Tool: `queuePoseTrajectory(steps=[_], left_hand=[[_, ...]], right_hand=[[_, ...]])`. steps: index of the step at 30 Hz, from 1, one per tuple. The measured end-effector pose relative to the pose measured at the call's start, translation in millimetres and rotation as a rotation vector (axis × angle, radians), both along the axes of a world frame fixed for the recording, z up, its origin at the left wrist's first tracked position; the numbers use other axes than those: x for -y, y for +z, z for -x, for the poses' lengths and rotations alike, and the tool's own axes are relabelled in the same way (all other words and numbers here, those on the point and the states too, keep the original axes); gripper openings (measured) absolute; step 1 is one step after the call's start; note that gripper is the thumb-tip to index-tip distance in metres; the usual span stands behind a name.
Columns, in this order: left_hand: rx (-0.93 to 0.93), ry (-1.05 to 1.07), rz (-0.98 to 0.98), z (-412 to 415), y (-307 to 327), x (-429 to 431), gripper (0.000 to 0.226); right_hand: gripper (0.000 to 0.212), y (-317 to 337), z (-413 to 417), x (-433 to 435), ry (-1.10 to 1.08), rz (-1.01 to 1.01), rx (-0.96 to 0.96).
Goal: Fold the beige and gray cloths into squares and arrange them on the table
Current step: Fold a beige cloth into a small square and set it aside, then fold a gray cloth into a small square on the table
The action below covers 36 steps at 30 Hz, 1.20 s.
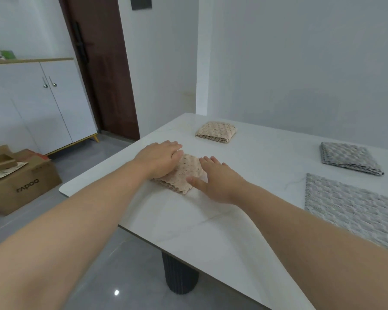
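Note:
A folded beige cloth [184, 173] lies near the left edge of the white table [211, 220]. My left hand [159, 158] presses flat on its left part with straight fingers. My right hand [217, 177] lies flat on its right side, fingers spread. A second folded beige cloth [216, 132] sits farther back. A folded gray cloth [349, 158] lies at the right, and a larger gray cloth [354, 209] is spread flat in front of it, cut off by the frame's right edge.
The table stands against a white wall on a dark ribbed pedestal [179, 278]. On the floor at the left is a cardboard box [20, 184]. A white cabinet [38, 104] and a dark brown door [103, 63] stand behind.

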<state>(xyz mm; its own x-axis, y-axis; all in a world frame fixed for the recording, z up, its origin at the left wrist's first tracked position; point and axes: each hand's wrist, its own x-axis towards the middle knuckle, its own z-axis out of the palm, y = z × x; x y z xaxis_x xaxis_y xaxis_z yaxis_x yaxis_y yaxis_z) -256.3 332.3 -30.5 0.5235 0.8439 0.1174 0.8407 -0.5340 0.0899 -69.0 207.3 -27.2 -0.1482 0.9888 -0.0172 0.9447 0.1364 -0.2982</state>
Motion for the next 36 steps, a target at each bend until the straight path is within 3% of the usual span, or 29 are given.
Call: queuePoseTrajectory(steps=[4, 8, 16, 20, 27, 36], left_hand=[[-0.18, 0.007, -0.13, -8.0, 13.0, 25.5, 0.04], [-0.142, -0.081, -0.165, -39.4, 20.1, 55.8, 0.044], [-0.074, -0.38, -0.187, -181.6, 16.4, 153.6, 0.042], [-0.081, -0.35, -0.079, -242.8, 2.0, 182.0, 0.038], [0.061, -0.358, 0.065, -319.8, -10.8, 194.2, 0.038], [0.271, -0.167, 0.105, -334.9, -27.2, 155.0, 0.053]], right_hand=[[0.061, 11.2, -15.7, 44.2, -0.007, 0.042, 0.079], [0.044, 10.2, -38.9, 73.8, -0.063, 0.027, 0.108], [0.039, 14.7, -147.1, 146.0, -0.295, -0.093, 0.077], [0.036, 10.6, -206.4, 181.3, -0.412, -0.11, 0.04], [0.032, 0.1, -297.9, 227.3, -0.651, -0.167, -0.103], [0.035, -31.5, -368.4, 225.5, -0.947, -0.38, -0.241]])
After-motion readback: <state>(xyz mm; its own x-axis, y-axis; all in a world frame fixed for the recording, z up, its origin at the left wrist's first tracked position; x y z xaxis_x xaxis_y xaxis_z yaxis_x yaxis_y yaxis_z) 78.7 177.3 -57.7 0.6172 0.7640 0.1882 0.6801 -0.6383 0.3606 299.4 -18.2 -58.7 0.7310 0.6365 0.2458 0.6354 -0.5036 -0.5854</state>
